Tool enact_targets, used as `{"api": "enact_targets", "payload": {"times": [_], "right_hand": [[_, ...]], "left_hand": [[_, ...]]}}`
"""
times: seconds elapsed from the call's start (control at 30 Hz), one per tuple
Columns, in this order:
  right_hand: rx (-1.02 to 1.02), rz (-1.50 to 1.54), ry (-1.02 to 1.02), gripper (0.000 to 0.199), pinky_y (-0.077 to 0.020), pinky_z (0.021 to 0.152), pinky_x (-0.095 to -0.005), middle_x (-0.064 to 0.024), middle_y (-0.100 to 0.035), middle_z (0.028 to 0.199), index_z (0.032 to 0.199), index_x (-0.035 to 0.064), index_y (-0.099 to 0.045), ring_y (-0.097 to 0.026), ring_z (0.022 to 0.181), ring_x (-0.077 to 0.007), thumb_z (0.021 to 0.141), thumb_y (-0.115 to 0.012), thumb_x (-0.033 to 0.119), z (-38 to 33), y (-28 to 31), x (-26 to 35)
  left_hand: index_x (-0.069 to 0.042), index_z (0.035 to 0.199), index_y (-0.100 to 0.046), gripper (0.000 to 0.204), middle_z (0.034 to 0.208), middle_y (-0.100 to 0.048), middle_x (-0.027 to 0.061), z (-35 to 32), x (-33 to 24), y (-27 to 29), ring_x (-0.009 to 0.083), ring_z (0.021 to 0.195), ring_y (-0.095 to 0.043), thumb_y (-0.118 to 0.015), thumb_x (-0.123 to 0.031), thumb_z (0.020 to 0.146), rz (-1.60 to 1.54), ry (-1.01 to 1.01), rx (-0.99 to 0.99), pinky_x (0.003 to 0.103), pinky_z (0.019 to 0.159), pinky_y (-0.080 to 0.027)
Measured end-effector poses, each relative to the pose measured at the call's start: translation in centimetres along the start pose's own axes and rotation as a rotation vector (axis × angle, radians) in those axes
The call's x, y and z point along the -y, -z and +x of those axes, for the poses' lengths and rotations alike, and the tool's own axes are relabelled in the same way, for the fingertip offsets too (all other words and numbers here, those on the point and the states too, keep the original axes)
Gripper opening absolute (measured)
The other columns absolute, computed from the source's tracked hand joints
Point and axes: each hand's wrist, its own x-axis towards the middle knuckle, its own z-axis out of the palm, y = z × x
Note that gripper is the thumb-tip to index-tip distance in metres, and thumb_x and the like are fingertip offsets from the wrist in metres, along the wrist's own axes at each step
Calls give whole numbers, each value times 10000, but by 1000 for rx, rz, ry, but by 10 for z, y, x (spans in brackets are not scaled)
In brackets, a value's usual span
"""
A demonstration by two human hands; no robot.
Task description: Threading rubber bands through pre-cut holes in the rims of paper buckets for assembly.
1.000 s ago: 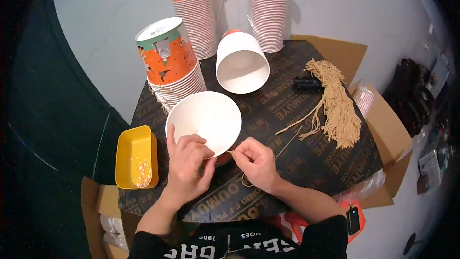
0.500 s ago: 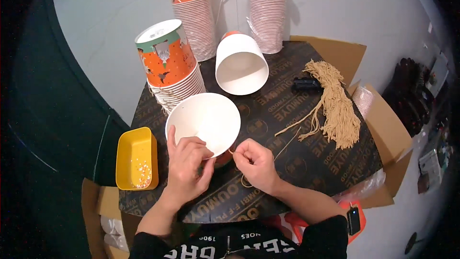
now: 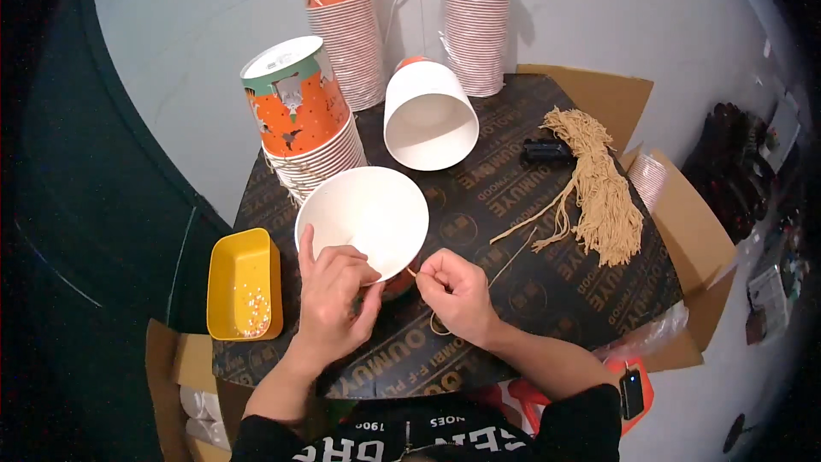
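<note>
A paper bucket (image 3: 389, 205), white inside, leans with its open mouth toward me. My left hand (image 3: 332, 304) is closed on its near rim, thumb outside and fingers on the inner side, the index finger raised. Just right of that rim, my right hand (image 3: 457, 295) pinches a thin tan cord (image 3: 515, 258). One short end of the cord shows at the bucket's edge. Its tail trails over the table beyond the hand, and a loop hangs below the fingers. The bucket's outer side is mostly hidden by my hands.
A stack of upside-down orange buckets (image 3: 299, 111) stands behind left, near a bucket on its side (image 3: 432, 133). Two wrapped stacks rise at the wall. A tan cord bundle (image 3: 605, 197) and black object (image 3: 547, 151) lie right; a yellow bin (image 3: 221, 282) holds small bits.
</note>
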Motion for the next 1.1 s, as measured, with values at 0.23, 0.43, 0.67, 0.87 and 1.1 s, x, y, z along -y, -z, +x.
{"api": "enact_targets", "payload": {"times": [0.23, 0.43, 0.67, 0.87, 1.1], "right_hand": [[-3, 39, -19, 75, -306, 509, -166, 74, -482, 683, 862, 17, -526, -398, 589, 13, 924, -566, 4, 0, -1, 0], [-11, 44, 8, 56, -330, 539, -160, 65, -520, 720, 893, 8, -539, -429, 627, 16, 936, -575, 10, 1, -3, -3], [-33, 107, 21, 42, -358, 581, -156, 57, -548, 763, 916, 5, -547, -453, 670, 14, 946, -576, 16, 0, -8, -5], [-66, 32, 91, 60, -377, 542, -193, 37, -570, 714, 896, 0, -558, -468, 642, -1, 932, -594, 33, 1, -8, -12], [-98, 65, 119, 72, -385, 553, -201, 34, -555, 709, 889, -2, -554, -467, 647, -13, 933, -590, 42, 4, -8, -15]], "left_hand": [[-58, 816, -599, 193, 789, -623, 75, 0, -1, -1, 234, 892, -624, -727, 31, 702, -6, 2, -3, 634, 1122, -197], [-58, 817, -599, 193, 787, -624, 75, -1, -2, -1, 232, 892, -625, -729, 30, 703, -13, 3, 4, 628, 1124, -200], [-34, 924, -604, 177, 791, -612, 100, 0, 1, 3, 255, 808, -628, -656, 47, 776, -141, 99, 59, 570, 1085, -322], [-30, 1161, -565, 301, 757, -613, 126, 33, -8, 17, 283, 698, -650, -585, 26, 865, -213, 250, 302, 372, 725, -512], [-40, 1226, -558, 324, 781, -633, 150, 65, -1, 19, 244, 713, -641, -554, -22, 902, -232, 265, 694, 356, 680, -507]]}}
